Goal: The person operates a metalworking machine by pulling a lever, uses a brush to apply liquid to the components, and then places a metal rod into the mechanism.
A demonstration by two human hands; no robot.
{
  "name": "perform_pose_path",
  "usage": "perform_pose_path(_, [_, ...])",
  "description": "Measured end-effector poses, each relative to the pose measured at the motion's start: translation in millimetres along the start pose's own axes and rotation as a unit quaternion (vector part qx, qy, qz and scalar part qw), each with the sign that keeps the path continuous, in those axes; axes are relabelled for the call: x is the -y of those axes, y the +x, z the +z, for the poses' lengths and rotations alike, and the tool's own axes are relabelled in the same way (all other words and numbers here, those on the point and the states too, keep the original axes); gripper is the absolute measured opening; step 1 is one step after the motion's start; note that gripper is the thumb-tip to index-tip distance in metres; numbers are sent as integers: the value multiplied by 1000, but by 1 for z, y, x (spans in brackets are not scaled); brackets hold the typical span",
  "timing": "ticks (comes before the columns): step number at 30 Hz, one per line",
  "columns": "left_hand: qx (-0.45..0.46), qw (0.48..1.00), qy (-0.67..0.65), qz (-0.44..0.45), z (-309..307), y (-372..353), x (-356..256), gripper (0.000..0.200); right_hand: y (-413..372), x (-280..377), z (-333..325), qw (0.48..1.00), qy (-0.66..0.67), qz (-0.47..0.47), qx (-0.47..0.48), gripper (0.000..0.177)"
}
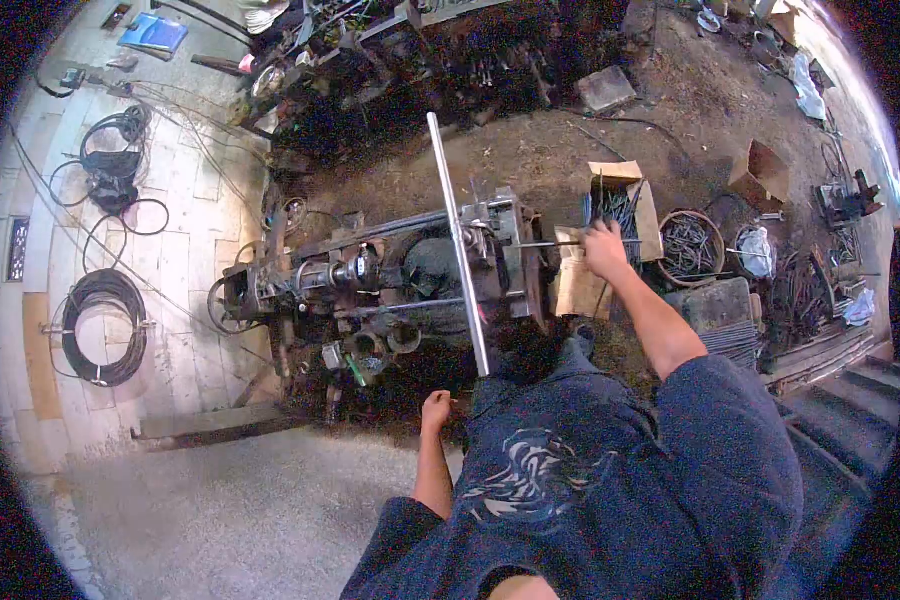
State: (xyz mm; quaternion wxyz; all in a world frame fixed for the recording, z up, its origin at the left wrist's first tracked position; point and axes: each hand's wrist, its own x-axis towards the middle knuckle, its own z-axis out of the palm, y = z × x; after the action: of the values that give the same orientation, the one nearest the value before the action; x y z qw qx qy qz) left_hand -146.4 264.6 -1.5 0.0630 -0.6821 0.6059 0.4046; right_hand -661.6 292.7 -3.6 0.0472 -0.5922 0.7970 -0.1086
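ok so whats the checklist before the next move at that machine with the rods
1. Right hand at the cardboard box of rods: in place, ok; whether its grip has closed on one, cannot tell.
2. Thin rod between that hand and the machine: lies level; whether it is seated in the machine, cannot tell.
3. Left hand apart from the machine: ok, it hangs by the side.
4. Long lever bar: neither hand touches it, ok.
5. Coiled cable on the floor: well off to the side, ok.
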Motion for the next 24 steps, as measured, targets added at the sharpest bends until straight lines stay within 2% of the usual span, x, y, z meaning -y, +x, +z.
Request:
perform_pose_path(1, [-6,1000,19,23,5,3,3,29,-20,-18,-3,998,7,49,49,25])
perform_pose_path(2, [27,999,8,-45,1,-15,-25,31,-44,-33,4,995,31,88,37,27])
perform_pose_path(3, [34,999,11,-39,10,-9,-17,31,-62,-42,3,994,28,96,37,27])
perform_pose_path(5, [34,998,27,-49,37,16,31,34,-88,-57,-1,977,51,204,33,17])
perform_pose_path(7, [64,994,74,-55,46,26,41,36,-84,-76,-1,971,65,229,22,17])
perform_pose_path(9, [91,995,9,-45,53,27,46,37,-68,-98,0,958,97,270,-2,17])
perform_pose_path(11, [106,993,40,-31,52,27,28,36,-37,-112,-25,954,74,289,0,20])
perform_pose_path(13, [120,990,73,-19,47,18,1,35,-16,-115,-56,945,38,297,-132,23])
perform_pose_path(16, [88,995,-37,4,44,3,-38,29,-1,-152,-59,924,111,348,-114,25])
perform_pose_path(18, [113,992,-44,32,45,13,-35,29,-11,-155,-78,880,253,332,-227,23])
perform_pose_path(21, [147,986,-57,61,51,33,-29,28,-76,-165,-43,883,247,351,-192,23])
perform_pose_path(23, [189,978,-83,23,53,46,-24,29,-147,-144,-9,855,265,425,-133,25])
perform_pose_path(24, [197,977,-76,26,47,42,-34,29,-189,-136,24,857,230,444,-123,26])
